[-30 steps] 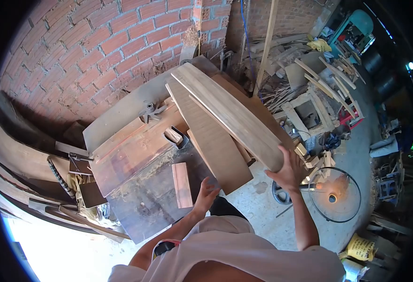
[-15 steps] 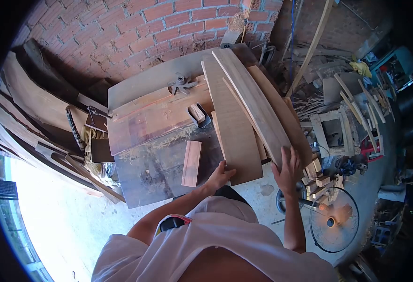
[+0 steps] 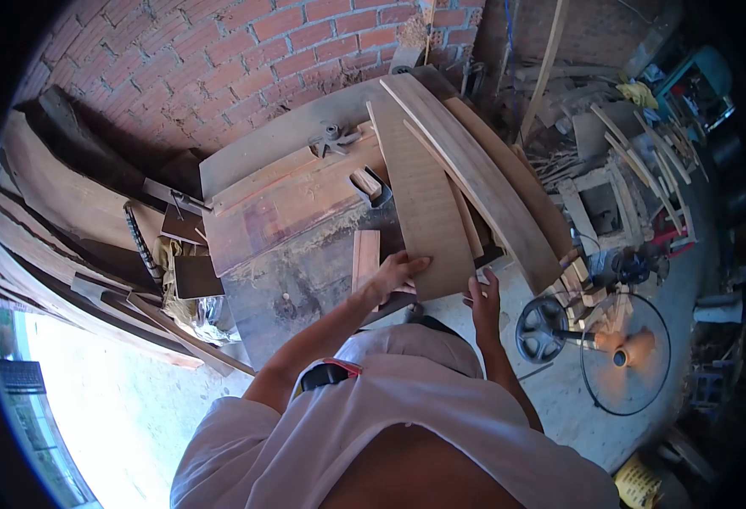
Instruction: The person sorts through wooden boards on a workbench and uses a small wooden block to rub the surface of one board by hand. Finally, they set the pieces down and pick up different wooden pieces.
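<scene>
A wide flat wooden board (image 3: 428, 199) lies lengthwise in front of me, its near end by the table's front edge. At its left edge, close to that end, my left hand (image 3: 398, 276) is closed on the board, fingers partly hidden. My right hand (image 3: 485, 299) is at the board's near right corner, fingers apart; whether it touches the wood I cannot tell. To the right lies a long plank (image 3: 483, 174), with a browner board (image 3: 521, 182) beyond it. A short reddish wood block (image 3: 365, 257) rests left of my left hand, partly covered by it.
The worktable (image 3: 292, 288) carries a small dark box with a wood piece (image 3: 367, 184) and a metal star-shaped knob (image 3: 334, 141). A standing fan (image 3: 623, 356) is at the right. Curved planks (image 3: 67, 187) lean on the left; a brick wall (image 3: 254, 51) is behind.
My right hand has left the long plank and moved left to the wide board's near corner. My left hand stays at that board's left edge. The view has shifted slightly.
</scene>
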Motion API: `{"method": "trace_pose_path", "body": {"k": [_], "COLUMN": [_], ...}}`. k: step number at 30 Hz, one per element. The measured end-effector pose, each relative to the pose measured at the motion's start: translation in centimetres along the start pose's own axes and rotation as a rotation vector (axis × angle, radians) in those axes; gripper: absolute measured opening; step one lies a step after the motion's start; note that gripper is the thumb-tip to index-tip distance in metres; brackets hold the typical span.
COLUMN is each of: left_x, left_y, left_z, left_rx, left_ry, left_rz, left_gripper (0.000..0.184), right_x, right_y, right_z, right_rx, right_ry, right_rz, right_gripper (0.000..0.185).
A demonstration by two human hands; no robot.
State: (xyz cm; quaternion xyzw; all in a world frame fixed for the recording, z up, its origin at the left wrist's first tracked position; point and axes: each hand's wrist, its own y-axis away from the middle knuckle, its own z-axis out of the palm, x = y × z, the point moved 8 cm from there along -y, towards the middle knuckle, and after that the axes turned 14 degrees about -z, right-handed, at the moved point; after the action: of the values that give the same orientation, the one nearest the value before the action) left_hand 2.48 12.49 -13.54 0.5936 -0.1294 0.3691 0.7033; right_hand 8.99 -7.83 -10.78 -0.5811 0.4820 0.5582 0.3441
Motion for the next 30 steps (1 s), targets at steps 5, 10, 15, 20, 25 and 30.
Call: {"method": "trace_pose_path", "body": {"k": [5,10,15,20,25,30], "left_x": [-0.7,-1.4,-1.9,1.0,3.8,4.6], "left_y": [1.7,1.3,1.6,6.6,7.9,6.7], "left_z": [-2.3,-3.5,-2.8,-2.4,-1.6,-1.3], "left_rx": [-0.013,-0.071,-0.103,0.158,0.098,-0.047], "left_ry": [-0.065,-0.055,0.058,0.085,0.049,0.091], "left_rz": [0.005,0.013,0.032,0.259,0.343,0.266], "left_gripper": [0.062,0.057,0.055,0.054,0.054,0.046], "right_x": [1.8,1.0,3.6,4.3,4.8,4.7], "right_y": [0.4,1.5,-2.1,-3.9,-4.4,-4.5], "right_z": [5.4,6.8,6.0,7.0,6.9,6.8], "right_rx": [-0.178,-0.011,-0.038,-0.061,-0.125,-0.172], "right_ry": [-0.256,-0.491,-0.595,-0.660,-0.757,-0.797], "right_rz": [0.102,0.321,0.307,0.242,0.093,0.024], "right_gripper": [0.055,0.060,0.055,0.055,0.057,0.060]}}
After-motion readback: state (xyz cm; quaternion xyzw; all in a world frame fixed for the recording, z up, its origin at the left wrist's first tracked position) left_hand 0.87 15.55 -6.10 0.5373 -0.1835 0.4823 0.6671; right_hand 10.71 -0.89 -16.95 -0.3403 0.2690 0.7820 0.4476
